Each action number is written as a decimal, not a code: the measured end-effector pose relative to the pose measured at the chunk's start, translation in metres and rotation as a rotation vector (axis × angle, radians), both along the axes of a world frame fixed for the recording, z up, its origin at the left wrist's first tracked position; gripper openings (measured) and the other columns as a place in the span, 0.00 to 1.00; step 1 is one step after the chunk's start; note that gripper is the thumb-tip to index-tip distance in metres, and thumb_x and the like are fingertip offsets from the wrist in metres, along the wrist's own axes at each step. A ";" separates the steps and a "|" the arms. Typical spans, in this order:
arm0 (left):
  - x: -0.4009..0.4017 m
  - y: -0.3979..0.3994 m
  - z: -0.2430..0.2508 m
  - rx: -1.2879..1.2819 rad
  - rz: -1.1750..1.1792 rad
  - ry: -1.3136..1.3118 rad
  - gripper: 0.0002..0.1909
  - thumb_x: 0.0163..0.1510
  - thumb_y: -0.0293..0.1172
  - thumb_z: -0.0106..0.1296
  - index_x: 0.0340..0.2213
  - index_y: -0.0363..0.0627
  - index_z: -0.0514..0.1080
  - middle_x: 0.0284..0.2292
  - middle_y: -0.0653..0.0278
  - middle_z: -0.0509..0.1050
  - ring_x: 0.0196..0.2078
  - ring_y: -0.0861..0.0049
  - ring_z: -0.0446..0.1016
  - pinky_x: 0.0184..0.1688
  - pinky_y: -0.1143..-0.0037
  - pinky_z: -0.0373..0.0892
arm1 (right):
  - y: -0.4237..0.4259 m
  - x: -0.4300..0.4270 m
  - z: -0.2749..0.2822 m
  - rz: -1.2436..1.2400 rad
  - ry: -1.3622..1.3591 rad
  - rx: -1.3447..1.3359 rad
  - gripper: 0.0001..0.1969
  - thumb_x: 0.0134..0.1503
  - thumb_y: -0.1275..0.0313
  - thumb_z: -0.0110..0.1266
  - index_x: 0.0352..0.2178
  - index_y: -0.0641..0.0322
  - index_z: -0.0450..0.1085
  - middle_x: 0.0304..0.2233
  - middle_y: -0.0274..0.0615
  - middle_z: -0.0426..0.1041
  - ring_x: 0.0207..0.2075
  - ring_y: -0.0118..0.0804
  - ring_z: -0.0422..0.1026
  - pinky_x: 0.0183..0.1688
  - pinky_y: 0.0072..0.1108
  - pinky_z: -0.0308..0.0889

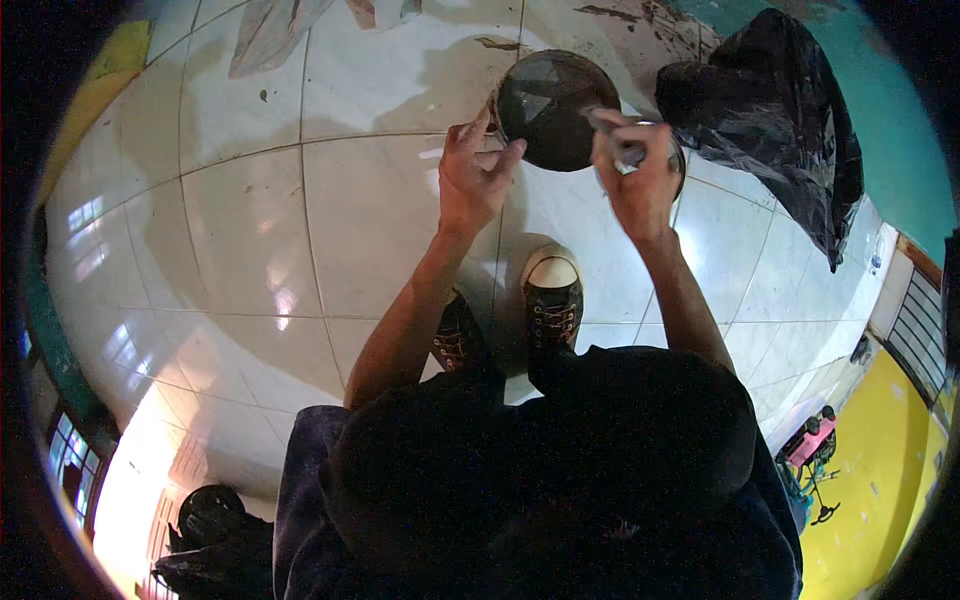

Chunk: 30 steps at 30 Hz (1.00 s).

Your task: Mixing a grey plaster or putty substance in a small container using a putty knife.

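Note:
A round dark container [559,112], its kind unclear, stands on the white tiled floor ahead of my feet. At its left side is my left hand [480,172], fingers apart and slightly curled, with nothing plainly held. My right hand [636,161] is curled at the container's right rim and blurred, with its fingers bent together; whether something thin is held between them cannot be told. Behind and below the right hand shows part of another round object with a dark, curved edge [681,169], mostly hidden by the hand.
A black plastic bag [772,127] lies at the right by the green wall [892,135]. Clear plastic [270,34] lies on the floor at the upper left. Dark debris [611,13] is near the top. My shoes [553,300] are below the container. A pink object [812,442] stands at the lower right.

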State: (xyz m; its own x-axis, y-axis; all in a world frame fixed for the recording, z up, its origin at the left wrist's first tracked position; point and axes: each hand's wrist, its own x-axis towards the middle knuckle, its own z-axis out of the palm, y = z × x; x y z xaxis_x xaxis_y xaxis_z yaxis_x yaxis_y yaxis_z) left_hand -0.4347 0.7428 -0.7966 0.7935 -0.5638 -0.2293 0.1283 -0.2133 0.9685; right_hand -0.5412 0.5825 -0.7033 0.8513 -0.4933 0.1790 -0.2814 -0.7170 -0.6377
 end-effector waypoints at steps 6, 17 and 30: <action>-0.002 0.007 -0.011 -0.028 0.026 0.005 0.35 0.53 0.35 0.59 0.60 0.51 0.57 0.46 0.58 0.61 0.44 0.62 0.75 0.31 0.74 0.80 | -0.002 -0.020 -0.001 0.053 -0.040 -0.022 0.21 0.49 0.83 0.61 0.37 0.62 0.55 0.42 0.51 0.75 0.37 0.42 0.78 0.34 0.28 0.74; 0.004 0.007 -0.006 0.016 0.066 -0.076 0.35 0.49 0.30 0.62 0.58 0.45 0.61 0.40 0.54 0.68 0.38 0.72 0.75 0.36 0.76 0.78 | -0.015 0.021 -0.008 -0.009 -0.106 0.111 0.15 0.54 0.77 0.59 0.38 0.59 0.58 0.42 0.49 0.75 0.39 0.44 0.77 0.34 0.27 0.74; 0.010 -0.002 0.013 -0.131 0.036 0.115 0.34 0.50 0.27 0.59 0.56 0.28 0.59 0.48 0.50 0.69 0.44 0.70 0.76 0.42 0.76 0.76 | -0.017 0.044 -0.003 0.089 0.089 0.200 0.17 0.53 0.71 0.60 0.40 0.56 0.59 0.42 0.42 0.74 0.41 0.43 0.76 0.38 0.31 0.73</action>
